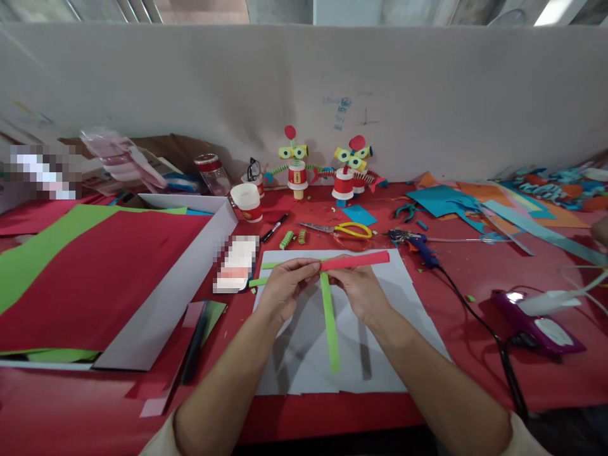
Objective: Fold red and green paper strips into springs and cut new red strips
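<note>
Over a white paper sheet (304, 370), both hands meet at the crossing of two paper strips. A red paper strip (363, 259) points right, and a green paper strip (330, 323) hangs toward me, the two at roughly a right angle. My left hand (289, 285) pinches the strips where they cross, thumb on top. My right hand (358, 288) grips them from beneath and beside; its fingertips are partly hidden by the red strip. More green strips (259, 282) lie by the left hand on the sheet's edge.
Scissors (351, 230), a glue gun (418, 246) and pliers (405, 212) lie beyond the sheet. Paper-cup figures (297, 174) stand against the partition. A box of coloured paper (133, 272) is left; a phone (237, 263) and purple power strip (541, 323) flank me.
</note>
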Demonstrator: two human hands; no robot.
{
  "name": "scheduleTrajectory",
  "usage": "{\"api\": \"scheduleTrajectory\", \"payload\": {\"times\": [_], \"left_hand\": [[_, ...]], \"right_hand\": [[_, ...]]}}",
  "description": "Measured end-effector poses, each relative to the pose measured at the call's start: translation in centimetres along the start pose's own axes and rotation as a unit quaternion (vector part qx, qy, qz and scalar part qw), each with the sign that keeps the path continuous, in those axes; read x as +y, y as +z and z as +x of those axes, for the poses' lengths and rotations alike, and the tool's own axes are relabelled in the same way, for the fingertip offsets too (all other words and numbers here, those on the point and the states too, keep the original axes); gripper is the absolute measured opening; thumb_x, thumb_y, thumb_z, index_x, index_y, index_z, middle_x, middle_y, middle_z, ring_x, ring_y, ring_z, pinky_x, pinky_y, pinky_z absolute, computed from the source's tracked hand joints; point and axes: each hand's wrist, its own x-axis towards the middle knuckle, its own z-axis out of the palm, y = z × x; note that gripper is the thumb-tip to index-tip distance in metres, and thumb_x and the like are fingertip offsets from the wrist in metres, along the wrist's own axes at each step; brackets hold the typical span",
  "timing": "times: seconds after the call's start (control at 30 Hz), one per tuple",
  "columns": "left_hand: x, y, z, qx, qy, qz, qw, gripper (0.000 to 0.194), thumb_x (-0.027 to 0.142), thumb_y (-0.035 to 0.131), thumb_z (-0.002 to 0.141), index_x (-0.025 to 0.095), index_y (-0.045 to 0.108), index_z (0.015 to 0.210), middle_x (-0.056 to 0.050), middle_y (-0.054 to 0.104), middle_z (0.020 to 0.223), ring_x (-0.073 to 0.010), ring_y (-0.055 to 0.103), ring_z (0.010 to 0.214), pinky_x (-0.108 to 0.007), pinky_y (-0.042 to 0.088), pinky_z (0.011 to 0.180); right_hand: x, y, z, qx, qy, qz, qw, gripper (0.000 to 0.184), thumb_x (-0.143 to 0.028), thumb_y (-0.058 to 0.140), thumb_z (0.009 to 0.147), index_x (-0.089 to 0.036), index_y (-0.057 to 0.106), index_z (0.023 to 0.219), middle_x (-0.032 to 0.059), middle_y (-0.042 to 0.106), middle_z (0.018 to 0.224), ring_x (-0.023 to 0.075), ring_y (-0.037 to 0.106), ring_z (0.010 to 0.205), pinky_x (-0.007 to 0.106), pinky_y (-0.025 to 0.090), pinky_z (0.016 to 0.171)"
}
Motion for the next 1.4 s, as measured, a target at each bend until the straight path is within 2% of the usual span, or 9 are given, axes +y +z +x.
{"api": "scheduleTrajectory", "payload": {"times": [0.17,0.43,0.63,0.8,0.97,1.07,1.17,1.27,1.4], "left_hand": [[0.2,-0.1,0.0,-0.007,0.016,0.014,1.000,0.025,0.020,0.084,0.051,0.013,0.074,0.073,-0.003,0.068,0.064,-0.0086,0.057,0.057,-0.025,0.049,0.068],[-0.7,-0.1,0.6,0.024,0.080,-0.002,0.997,0.020,0.024,0.082,0.054,0.015,0.073,0.070,-0.004,0.070,0.069,-0.0124,0.063,0.066,-0.028,0.050,0.074],[-0.4,0.0,0.2,-0.010,0.079,0.006,0.997,0.020,0.023,0.080,0.058,0.017,0.073,0.075,-0.002,0.069,0.073,-0.0105,0.061,0.066,-0.025,0.049,0.071],[0.5,-0.2,-0.4,-0.080,0.090,0.110,0.987,0.033,0.020,0.079,0.059,0.019,0.075,0.092,-0.005,0.072,0.084,-0.0135,0.062,0.074,-0.026,0.048,0.074],[1.0,-0.5,-0.5,-0.077,0.097,0.213,0.969,0.024,0.020,0.078,0.058,0.018,0.077,0.082,-0.007,0.074,0.082,-0.0178,0.064,0.075,-0.029,0.048,0.074],[1.2,-0.7,-0.5,-0.075,0.082,0.225,0.968,0.018,0.018,0.078,0.056,0.018,0.076,0.074,-0.005,0.072,0.070,-0.0154,0.061,0.064,-0.027,0.047,0.065],[1.3,-0.8,-0.2,-0.054,0.084,0.173,0.980,0.013,0.016,0.078,0.055,0.017,0.074,0.067,-0.002,0.068,0.062,-0.0108,0.055,0.056,-0.023,0.044,0.057],[1.3,-1.0,0.2,-0.020,0.063,0.037,0.997,0.017,0.020,0.081,0.053,0.016,0.071,0.067,0.000,0.065,0.062,-0.0085,0.057,0.058,-0.019,0.045,0.058],[0.8,-0.9,0.6,0.026,0.011,-0.118,0.993,0.027,0.015,0.086,0.043,0.016,0.066,0.061,0.004,0.061,0.061,-0.0077,0.060,0.062,-0.015,0.045,0.057]], "right_hand": [[-0.1,0.0,0.1,0.007,-0.018,-0.028,0.999,0.014,-0.031,0.075,0.056,-0.019,0.068,0.060,0.0003,0.064,0.062,0.0151,0.056,0.064,0.029,0.046,0.063],[0.2,-0.2,0.4,-0.045,-0.046,-0.032,0.997,0.011,-0.028,0.072,0.061,-0.021,0.070,0.070,0.0012,0.070,0.074,0.0197,0.062,0.077,0.035,0.048,0.078],[0.4,-0.2,0.5,-0.012,-0.033,-0.040,0.999,0.016,-0.033,0.072,0.063,-0.018,0.071,0.070,0.0020,0.069,0.067,0.0180,0.060,0.067,0.033,0.048,0.069],[-0.2,-1.3,0.8,-0.027,-0.046,-0.153,0.987,0.015,-0.028,0.069,0.064,-0.018,0.071,0.075,0.0007,0.067,0.067,0.0156,0.058,0.064,0.029,0.044,0.062],[-0.7,-1.7,0.5,-0.086,-0.092,-0.226,0.966,0.012,-0.020,0.065,0.065,-0.020,0.060,0.075,-0.0044,0.057,0.060,0.0115,0.052,0.056,0.024,0.037,0.052],[-0.7,-1.7,0.5,-0.111,-0.106,-0.253,0.955,0.013,-0.020,0.066,0.066,-0.021,0.055,0.073,-0.0050,0.057,0.061,0.0113,0.052,0.056,0.023,0.037,0.052],[-1.4,-2.1,0.6,-0.119,-0.077,-0.217,0.966,0.018,-0.022,0.069,0.067,-0.021,0.057,0.080,-0.0023,0.064,0.069,0.0137,0.059,0.065,0.026,0.043,0.060],[-2.4,-2.5,0.9,-0.119,-0.023,-0.105,0.987,0.022,-0.027,0.070,0.068,-0.021,0.060,0.087,0.0007,0.068,0.080,0.0148,0.063,0.073,0.029,0.046,0.069],[-2.0,-2.0,0.9,-0.063,-0.024,-0.009,0.998,0.025,-0.027,0.077,0.061,-0.021,0.062,0.081,-0.0013,0.067,0.079,0.0135,0.061,0.073,0.028,0.047,0.071]]}}
